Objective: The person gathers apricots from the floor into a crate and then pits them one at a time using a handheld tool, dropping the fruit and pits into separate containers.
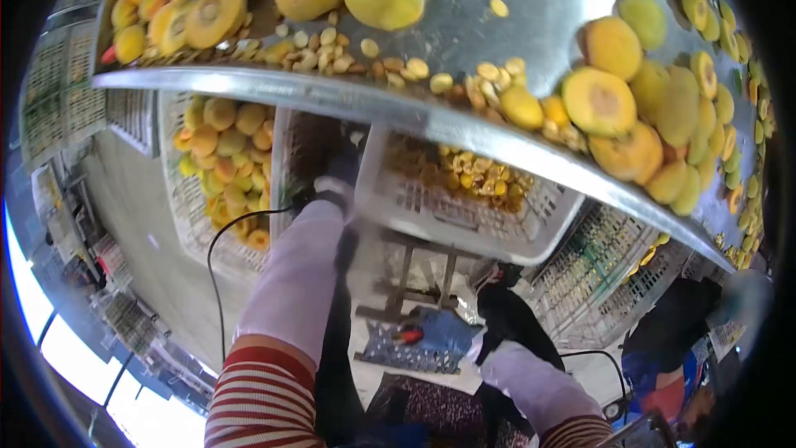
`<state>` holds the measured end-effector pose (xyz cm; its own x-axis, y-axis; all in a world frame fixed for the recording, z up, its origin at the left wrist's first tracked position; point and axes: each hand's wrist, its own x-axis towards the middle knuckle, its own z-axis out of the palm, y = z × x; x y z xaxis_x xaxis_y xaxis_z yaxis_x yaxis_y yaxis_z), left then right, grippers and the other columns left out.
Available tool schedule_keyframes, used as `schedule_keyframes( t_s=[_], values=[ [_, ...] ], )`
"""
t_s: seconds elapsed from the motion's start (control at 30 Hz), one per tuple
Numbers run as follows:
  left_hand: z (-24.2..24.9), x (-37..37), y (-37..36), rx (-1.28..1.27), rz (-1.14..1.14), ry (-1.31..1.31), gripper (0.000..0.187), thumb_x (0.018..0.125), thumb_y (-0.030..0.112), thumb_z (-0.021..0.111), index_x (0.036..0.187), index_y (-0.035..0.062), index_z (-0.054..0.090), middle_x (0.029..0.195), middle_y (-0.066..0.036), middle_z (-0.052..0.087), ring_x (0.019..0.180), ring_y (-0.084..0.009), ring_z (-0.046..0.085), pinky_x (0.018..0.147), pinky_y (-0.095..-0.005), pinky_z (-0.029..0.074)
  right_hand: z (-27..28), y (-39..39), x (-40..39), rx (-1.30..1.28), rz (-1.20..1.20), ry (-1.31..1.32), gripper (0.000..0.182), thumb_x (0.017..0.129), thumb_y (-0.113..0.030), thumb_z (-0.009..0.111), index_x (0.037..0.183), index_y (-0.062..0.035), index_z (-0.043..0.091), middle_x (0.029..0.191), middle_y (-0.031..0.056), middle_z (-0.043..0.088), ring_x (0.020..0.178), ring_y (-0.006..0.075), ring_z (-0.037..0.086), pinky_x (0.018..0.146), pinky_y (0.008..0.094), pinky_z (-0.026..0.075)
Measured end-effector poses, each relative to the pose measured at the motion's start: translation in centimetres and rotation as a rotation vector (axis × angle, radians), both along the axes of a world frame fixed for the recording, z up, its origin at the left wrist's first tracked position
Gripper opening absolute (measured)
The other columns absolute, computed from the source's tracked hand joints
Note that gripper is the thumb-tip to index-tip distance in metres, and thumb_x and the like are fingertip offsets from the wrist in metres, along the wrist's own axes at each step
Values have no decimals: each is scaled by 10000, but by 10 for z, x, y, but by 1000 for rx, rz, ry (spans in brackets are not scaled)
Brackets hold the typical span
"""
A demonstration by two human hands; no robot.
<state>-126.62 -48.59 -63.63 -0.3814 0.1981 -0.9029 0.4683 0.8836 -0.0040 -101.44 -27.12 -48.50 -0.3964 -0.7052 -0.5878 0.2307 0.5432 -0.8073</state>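
So, reaching out with the left hand (340,169), gripping low with the right hand (448,332)

Starting far left, passing a white crate (177,199) holding whole yellow-orange fruit, then a black cable (211,264) looping toward the left sleeve (290,282). Stretching the left hand well out from the body, up near the dark space between crates, just below the rim of the steel table (282,90). Blurring pretty badly there, so not showing spread fingers, a pinch or anything held. Honestly not telling from this.

Moving right and closer to the lap, coming to the red-ended thing (408,336). Lying right in the right hand, so obviously nearer to that one, and well apart from the left. Poking out red on the left side of the blue glove, seemingly running its long axis roughly crosswise to the body. Hiding the rest under the fingers though, so only guessing at the exact angle. Closing the grip around it, not spreading. Sitting at the perforated metal plate (381,347), either touching or just above.

Going further right, finding a crate of cut pieces (543,228) beyond the right hand, then reaching halved fruit (599,101) up on the tabletop.
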Motion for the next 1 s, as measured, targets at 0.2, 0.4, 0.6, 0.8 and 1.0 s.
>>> schedule_keyframes(
  t_s=[0.2,0.4,0.6,0.8,1.0],
  values=[
    [-54,-7,-1,105,77,37,359,820,271,618,1094,39,611,1140,-100,605,1077,-243,559,800,-396,483,-21,-7,8,-213,-309,-218,683,802,-617,504,1161,-36,532,1093,164,571,1037,306,572,883,545,407],
    [15,-53,6,541,641,-23,352,823,253,630,1093,29,603,1126,-97,606,1059,-227,565,785,-379,491,-15,16,-57,-87,-177,157,448,715,-419,676,1087,-175,630,975,128,589,862,311,604,754,437,487],
    [169,-105,65,1116,1325,-408,347,825,235,641,1093,20,595,1112,-94,608,1042,-210,572,770,-362,498,-76,-3,16,-36,-167,210,423,720,-341,665,1093,-146,633,995,147,598,899,338,604,750,425,502],
    [166,-111,31,1251,1475,-267,377,789,180,695,1090,-11,572,1009,-75,629,912,-149,597,761,-285,500,-67,11,-19,-290,-290,105,482,741,-269,659,1182,-101,555,1145,152,568,1029,326,554,877,406,449],
    [246,-98,-45,1215,1420,136,405,798,82,642,1174,-18,529,1020,-63,625,884,-126,594,793,-255,480,-18,50,-75,-134,-323,116,533,748,-244,664,1241,-113,512,1142,169,596,1001,340,591,870,391,464]
  ],
)
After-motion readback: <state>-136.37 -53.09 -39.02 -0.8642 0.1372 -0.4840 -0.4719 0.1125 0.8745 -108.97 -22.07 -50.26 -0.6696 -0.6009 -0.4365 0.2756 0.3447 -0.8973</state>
